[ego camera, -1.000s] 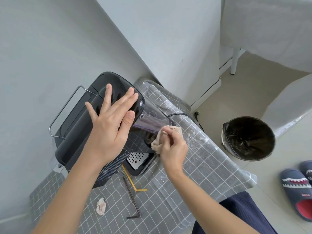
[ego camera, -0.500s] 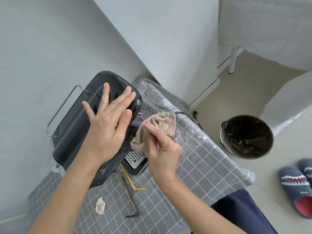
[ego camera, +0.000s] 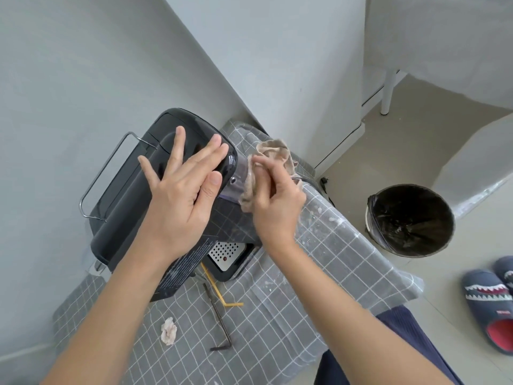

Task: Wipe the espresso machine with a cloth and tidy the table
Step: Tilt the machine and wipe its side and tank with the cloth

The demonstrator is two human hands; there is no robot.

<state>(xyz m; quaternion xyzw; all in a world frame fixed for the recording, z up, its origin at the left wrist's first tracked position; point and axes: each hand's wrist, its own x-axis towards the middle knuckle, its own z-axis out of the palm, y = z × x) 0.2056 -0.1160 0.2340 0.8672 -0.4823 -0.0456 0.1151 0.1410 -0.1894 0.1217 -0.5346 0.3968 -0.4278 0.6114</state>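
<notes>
1. Nearest, on the checked tablecloth [ego camera: 319, 273]: crumpled tissue [ego camera: 168, 330], dark hex key [ego camera: 219, 320], yellow stick [ego camera: 219, 287], waiting for tidying.
2. Further in, left hand [ego camera: 180, 201] pressed flat, fingers spread, on top of the espresso machine [ego camera: 125, 201], likely steadying it.
3. Just right, right hand [ego camera: 277, 207] bunched round the cloth [ego camera: 273, 159], rubbing the machine's right side.
4. Far right, bin [ego camera: 409, 220] on the floor.

I log one table [ego camera: 347, 262] under a grey grid-check cloth, white specks toward its right edge. On it: black espresso machine [ego camera: 133, 207] at the back left; yellow angled tool [ego camera: 219, 290] and dark hex key [ego camera: 220, 326] touching, just before it; crumpled paper scrap [ego camera: 168, 330] near the front left.
</notes>
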